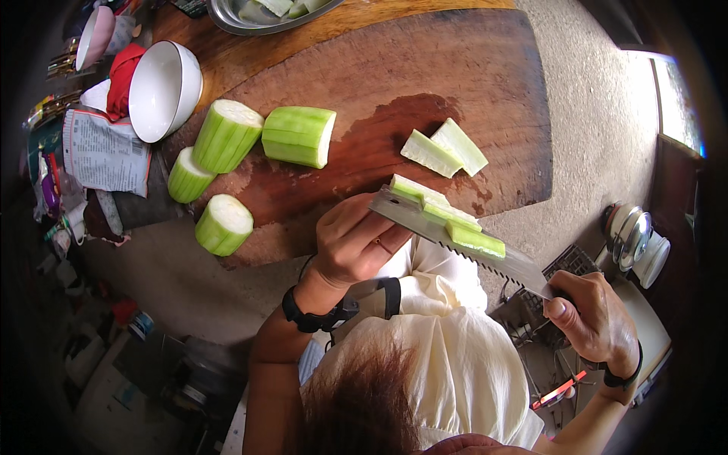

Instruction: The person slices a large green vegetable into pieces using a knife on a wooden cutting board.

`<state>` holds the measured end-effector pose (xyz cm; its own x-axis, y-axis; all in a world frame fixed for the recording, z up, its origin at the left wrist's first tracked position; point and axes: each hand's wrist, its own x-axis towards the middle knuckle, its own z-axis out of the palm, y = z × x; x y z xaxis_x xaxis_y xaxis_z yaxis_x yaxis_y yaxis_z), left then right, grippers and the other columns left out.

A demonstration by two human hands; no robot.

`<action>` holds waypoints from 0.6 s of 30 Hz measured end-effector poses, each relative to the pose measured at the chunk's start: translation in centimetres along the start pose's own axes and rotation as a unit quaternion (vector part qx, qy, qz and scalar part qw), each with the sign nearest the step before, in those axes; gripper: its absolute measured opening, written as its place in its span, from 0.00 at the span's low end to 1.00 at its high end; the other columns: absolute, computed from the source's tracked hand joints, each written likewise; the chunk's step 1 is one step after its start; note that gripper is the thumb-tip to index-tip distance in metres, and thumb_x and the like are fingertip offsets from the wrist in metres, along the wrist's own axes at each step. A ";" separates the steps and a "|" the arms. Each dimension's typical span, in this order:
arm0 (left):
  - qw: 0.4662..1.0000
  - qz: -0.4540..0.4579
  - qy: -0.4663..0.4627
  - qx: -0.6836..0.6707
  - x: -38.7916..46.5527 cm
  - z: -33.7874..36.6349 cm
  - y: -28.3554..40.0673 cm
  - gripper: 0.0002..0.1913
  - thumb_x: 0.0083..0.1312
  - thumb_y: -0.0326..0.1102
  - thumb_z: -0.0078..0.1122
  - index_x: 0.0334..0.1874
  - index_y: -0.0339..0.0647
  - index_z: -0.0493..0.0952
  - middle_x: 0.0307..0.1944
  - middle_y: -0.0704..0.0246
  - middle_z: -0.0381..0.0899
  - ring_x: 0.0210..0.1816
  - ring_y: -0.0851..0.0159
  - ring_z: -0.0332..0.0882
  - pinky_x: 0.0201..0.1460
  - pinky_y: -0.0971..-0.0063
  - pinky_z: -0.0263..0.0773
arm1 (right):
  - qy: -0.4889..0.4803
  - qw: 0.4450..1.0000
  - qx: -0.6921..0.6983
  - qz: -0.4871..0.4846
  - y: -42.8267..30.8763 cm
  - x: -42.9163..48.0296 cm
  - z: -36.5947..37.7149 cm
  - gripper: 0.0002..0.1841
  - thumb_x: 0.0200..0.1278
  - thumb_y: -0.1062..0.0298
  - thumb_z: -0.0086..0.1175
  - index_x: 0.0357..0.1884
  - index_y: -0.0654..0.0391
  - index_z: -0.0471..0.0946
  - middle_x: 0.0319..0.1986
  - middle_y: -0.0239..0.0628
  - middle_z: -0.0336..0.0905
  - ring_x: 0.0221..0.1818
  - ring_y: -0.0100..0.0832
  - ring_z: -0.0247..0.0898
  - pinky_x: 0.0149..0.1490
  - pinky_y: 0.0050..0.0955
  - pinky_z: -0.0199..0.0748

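Note:
My right hand [594, 321] grips the handle of a kitchen knife [418, 219], whose lower edge is partly serrated. Several pale green gourd slices [475, 240] lie along the flat of the blade. My left hand [358, 242] is at the blade's far end, its fingers partly hidden behind the steel; whether they grip it is unclear. Two more slices [432, 153] rest on the wooden cutting board [483, 68], just beyond the knife. Thick peeled gourd sections stand or lie on the board's left part, among them one on its side [298, 136] and a short upright one [224, 224].
A metal bowl [278, 25] with gourd pieces stands beyond the board. At the left are an empty white bowl [165, 91], a red cloth [122, 79] and a printed plastic packet [108, 153]. Lidded pots [628, 236] and a dark crate [571, 264] are low at the right.

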<state>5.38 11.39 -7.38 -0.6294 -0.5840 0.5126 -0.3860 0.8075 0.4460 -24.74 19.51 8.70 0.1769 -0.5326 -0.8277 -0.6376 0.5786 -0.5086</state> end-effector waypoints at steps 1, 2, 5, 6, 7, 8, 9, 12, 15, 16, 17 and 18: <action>1.000 0.001 -0.002 -0.002 0.1 0.0 0.0 0.09 0.54 0.28 0.71 0.38 0.41 0.89 0.40 0.67 0.86 0.41 0.58 0.85 0.42 0.66 0.82 | -0.001 1.000 0.003 0.003 0.0 0.0 0.0 0.39 0.75 0.29 0.45 0.33 0.65 0.78 0.17 0.49 0.72 0.21 0.53 0.74 0.31 0.43 0.71; 1.000 0.003 -0.003 -0.003 0.1 -0.1 0.0 0.09 0.53 0.28 0.71 0.38 0.41 0.89 0.40 0.67 0.86 0.41 0.58 0.85 0.42 0.66 0.82 | 0.002 1.000 -0.001 -0.002 0.1 0.0 0.0 0.40 0.75 0.29 0.43 0.32 0.65 0.77 0.17 0.47 0.72 0.20 0.51 0.74 0.30 0.42 0.70; 1.000 0.000 -0.005 0.000 0.1 0.0 0.0 0.09 0.54 0.28 0.72 0.38 0.41 0.89 0.39 0.68 0.86 0.41 0.58 0.85 0.42 0.66 0.82 | 0.000 1.000 -0.007 -0.011 0.5 0.2 0.1 0.40 0.76 0.29 0.41 0.31 0.65 0.76 0.17 0.46 0.72 0.19 0.49 0.74 0.30 0.41 0.69; 1.000 -0.004 -0.005 -0.002 0.1 0.0 0.0 0.09 0.54 0.28 0.72 0.38 0.40 0.89 0.39 0.68 0.87 0.41 0.58 0.85 0.42 0.67 0.82 | -0.006 1.000 -0.004 -0.008 0.3 0.3 -0.1 0.39 0.76 0.30 0.43 0.31 0.64 0.77 0.17 0.48 0.71 0.20 0.51 0.74 0.31 0.42 0.70; 1.000 -0.008 -0.004 -0.004 0.1 0.0 0.0 0.09 0.54 0.28 0.72 0.38 0.40 0.89 0.39 0.68 0.87 0.40 0.58 0.85 0.41 0.67 0.82 | -0.012 1.000 -0.002 -0.005 0.2 0.5 -0.2 0.37 0.77 0.32 0.45 0.32 0.64 0.77 0.17 0.50 0.71 0.21 0.54 0.73 0.31 0.43 0.70; 1.000 -0.012 -0.004 -0.007 0.1 0.0 0.0 0.09 0.55 0.27 0.73 0.38 0.40 0.89 0.39 0.68 0.87 0.40 0.58 0.85 0.41 0.67 0.82 | -0.013 1.000 -0.005 -0.004 0.2 0.5 -0.3 0.37 0.77 0.32 0.45 0.32 0.64 0.77 0.17 0.50 0.71 0.21 0.54 0.73 0.31 0.44 0.70; 1.000 -0.016 -0.004 -0.006 0.1 0.0 0.1 0.09 0.55 0.27 0.73 0.39 0.40 0.89 0.39 0.68 0.87 0.40 0.59 0.85 0.41 0.67 0.82 | -0.015 1.000 -0.007 -0.004 0.3 0.6 -0.3 0.37 0.77 0.32 0.45 0.32 0.64 0.77 0.17 0.50 0.71 0.21 0.55 0.73 0.31 0.44 0.70; 1.000 -0.021 -0.004 -0.006 0.2 0.0 0.1 0.09 0.56 0.27 0.73 0.40 0.40 0.89 0.39 0.68 0.87 0.40 0.59 0.85 0.41 0.68 0.82 | -0.019 1.000 -0.008 -0.010 0.5 0.9 -0.4 0.36 0.77 0.33 0.45 0.32 0.64 0.77 0.17 0.51 0.71 0.22 0.56 0.73 0.32 0.45 0.69; 1.000 -0.020 -0.006 -0.018 0.4 0.1 0.1 0.10 0.53 0.25 0.74 0.39 0.40 0.88 0.39 0.66 0.87 0.40 0.57 0.85 0.43 0.66 0.83 | -0.020 1.000 -0.003 -0.014 0.4 1.3 -0.7 0.36 0.77 0.34 0.45 0.32 0.64 0.78 0.17 0.51 0.71 0.22 0.57 0.73 0.32 0.45 0.70; 0.999 -0.022 -0.011 -0.024 0.4 0.1 0.1 0.11 0.50 0.23 0.73 0.37 0.40 0.87 0.39 0.65 0.86 0.41 0.53 0.85 0.44 0.63 0.83 | -0.020 1.000 0.000 -0.016 0.4 1.4 -0.8 0.36 0.78 0.34 0.45 0.32 0.64 0.78 0.17 0.51 0.71 0.23 0.57 0.74 0.32 0.45 0.70; 0.999 -0.024 -0.016 -0.031 0.3 0.1 0.1 0.13 0.47 0.20 0.73 0.36 0.40 0.86 0.38 0.63 0.86 0.41 0.50 0.85 0.45 0.60 0.84 | -0.022 1.000 -0.001 -0.015 0.3 1.6 -0.8 0.36 0.78 0.34 0.45 0.32 0.64 0.79 0.17 0.50 0.72 0.23 0.57 0.74 0.33 0.45 0.71; 0.999 -0.024 -0.010 -0.029 0.3 0.1 0.1 0.13 0.47 0.20 0.73 0.36 0.39 0.86 0.38 0.63 0.85 0.41 0.50 0.85 0.45 0.60 0.84 | -0.023 1.000 -0.003 -0.015 0.2 1.7 -0.9 0.36 0.78 0.34 0.44 0.33 0.64 0.79 0.17 0.50 0.72 0.23 0.56 0.75 0.33 0.45 0.71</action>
<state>5.06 11.29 -7.29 -0.6252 -0.6191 0.4752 -0.3759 0.7725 0.5119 -25.18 18.16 7.40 0.2306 -0.5203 -0.8223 -0.6356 0.5593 -0.5322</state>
